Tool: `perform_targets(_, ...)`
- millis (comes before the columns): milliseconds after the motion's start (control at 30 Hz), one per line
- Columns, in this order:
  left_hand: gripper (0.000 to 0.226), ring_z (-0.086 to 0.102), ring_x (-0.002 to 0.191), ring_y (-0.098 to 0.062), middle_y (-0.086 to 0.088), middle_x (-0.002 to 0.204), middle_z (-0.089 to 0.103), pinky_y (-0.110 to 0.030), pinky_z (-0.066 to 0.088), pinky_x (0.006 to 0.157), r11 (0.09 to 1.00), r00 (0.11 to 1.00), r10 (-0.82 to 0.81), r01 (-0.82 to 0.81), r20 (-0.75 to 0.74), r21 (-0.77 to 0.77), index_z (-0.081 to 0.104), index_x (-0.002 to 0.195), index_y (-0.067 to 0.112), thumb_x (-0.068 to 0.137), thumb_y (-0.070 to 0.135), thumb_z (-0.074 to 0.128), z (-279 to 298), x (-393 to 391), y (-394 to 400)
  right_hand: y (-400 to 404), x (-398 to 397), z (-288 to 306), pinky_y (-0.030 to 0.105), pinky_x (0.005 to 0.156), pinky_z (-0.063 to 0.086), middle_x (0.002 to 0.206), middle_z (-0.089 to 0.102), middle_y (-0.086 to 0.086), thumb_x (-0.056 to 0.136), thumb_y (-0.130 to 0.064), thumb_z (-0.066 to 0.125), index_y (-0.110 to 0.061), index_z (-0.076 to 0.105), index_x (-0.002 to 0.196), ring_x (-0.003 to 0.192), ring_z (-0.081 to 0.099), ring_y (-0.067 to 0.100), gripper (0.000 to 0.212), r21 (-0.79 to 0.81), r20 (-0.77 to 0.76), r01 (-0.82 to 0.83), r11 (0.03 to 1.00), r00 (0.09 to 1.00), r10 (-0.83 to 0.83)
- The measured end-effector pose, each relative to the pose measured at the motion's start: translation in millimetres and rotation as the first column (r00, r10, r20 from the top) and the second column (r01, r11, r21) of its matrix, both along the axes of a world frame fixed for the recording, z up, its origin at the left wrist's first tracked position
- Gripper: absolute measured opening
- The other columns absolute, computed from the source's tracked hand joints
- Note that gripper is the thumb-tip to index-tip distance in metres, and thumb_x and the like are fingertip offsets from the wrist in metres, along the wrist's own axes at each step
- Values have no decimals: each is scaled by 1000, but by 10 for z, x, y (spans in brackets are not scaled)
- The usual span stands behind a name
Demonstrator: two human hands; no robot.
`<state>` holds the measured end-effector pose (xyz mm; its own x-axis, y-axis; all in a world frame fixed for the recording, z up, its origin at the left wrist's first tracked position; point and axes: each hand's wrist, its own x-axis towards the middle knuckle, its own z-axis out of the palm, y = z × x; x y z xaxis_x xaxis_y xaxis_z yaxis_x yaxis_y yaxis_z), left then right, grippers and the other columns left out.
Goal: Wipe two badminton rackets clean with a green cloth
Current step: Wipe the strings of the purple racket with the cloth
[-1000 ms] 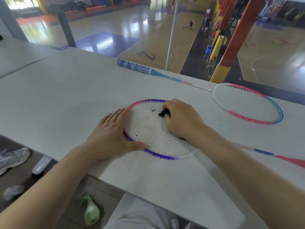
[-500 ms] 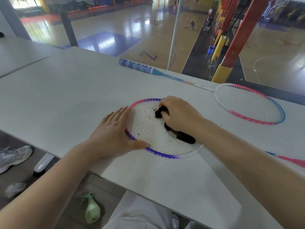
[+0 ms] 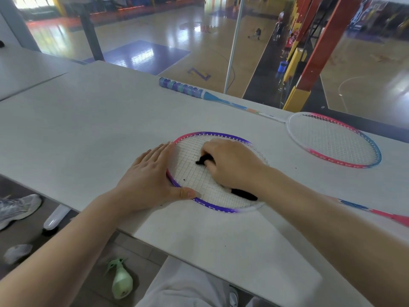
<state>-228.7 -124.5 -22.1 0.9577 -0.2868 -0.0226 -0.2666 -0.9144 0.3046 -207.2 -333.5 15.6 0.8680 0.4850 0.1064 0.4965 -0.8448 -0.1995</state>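
A racket with a purple and pink frame (image 3: pixel 212 206) lies flat on the grey table (image 3: pixel 88 129), its strings speckled with dark crumbs. My left hand (image 3: pixel 150 180) lies flat on the frame's left rim, thumb on the near edge. My right hand (image 3: pixel 232 167) presses a dark, almost black-looking cloth (image 3: pixel 243 193) onto the strings; bits of cloth show at my fingertips and under my wrist. A second racket (image 3: pixel 334 140) with a pink, white and blue frame lies at the far right, its blue-wrapped handle (image 3: pixel 181 87) pointing left.
The table's near edge runs diagonally above my lap. On the floor to the left are a green spray bottle (image 3: pixel 121 282), a grey sneaker (image 3: pixel 17 207) and a white table foot (image 3: pixel 55 218). Behind the table a glass pane overlooks a sports court.
My right hand has slid the cloth back and forth over the strings, first toward the far rim, now back toward the middle. My left hand has stayed on the rim.
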Motion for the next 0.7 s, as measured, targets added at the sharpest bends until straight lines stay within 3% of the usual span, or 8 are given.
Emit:
perform_targets(233,149,-2,150,-6,7,164,2,-30,3,122,1000,1000,7,-7,-5,2,-4,156,22,36,106,23,-32,16,-4,102,-334,88,31,75,46,100,61,-7,91,-24,53,-21,61,100,87,52,12,12,23,-141,-195,981,970,196)
perform_targets(433,146,-1,150,-6,9,164,4,-33,5,123,1000,1000,-10,10,17,2,-2,156,25,38,108,19,-43,20,18,7,220,-13,33,74,45,98,58,3,93,-19,52,-12,58,99,88,55,21,11,13,18,24,1000,1000,-25)
perform_targets(600,144,-2,150,-7,9,164,1,-33,3,123,1000,1000,-11,11,3,26,-6,156,26,40,107,19,-33,22,14,-10,690,-46,33,71,39,104,55,9,93,-15,50,-8,57,106,94,56,28,16,12,110,275,961,955,-275)
perform_targets(700,143,-1,150,-7,10,164,1,-32,3,123,1000,1000,-5,5,3,19,-6,156,26,40,107,21,-36,18,12,72,705,-71,33,71,41,105,56,10,94,-15,51,-8,57,107,94,56,27,16,-6,128,272,962,955,-269)
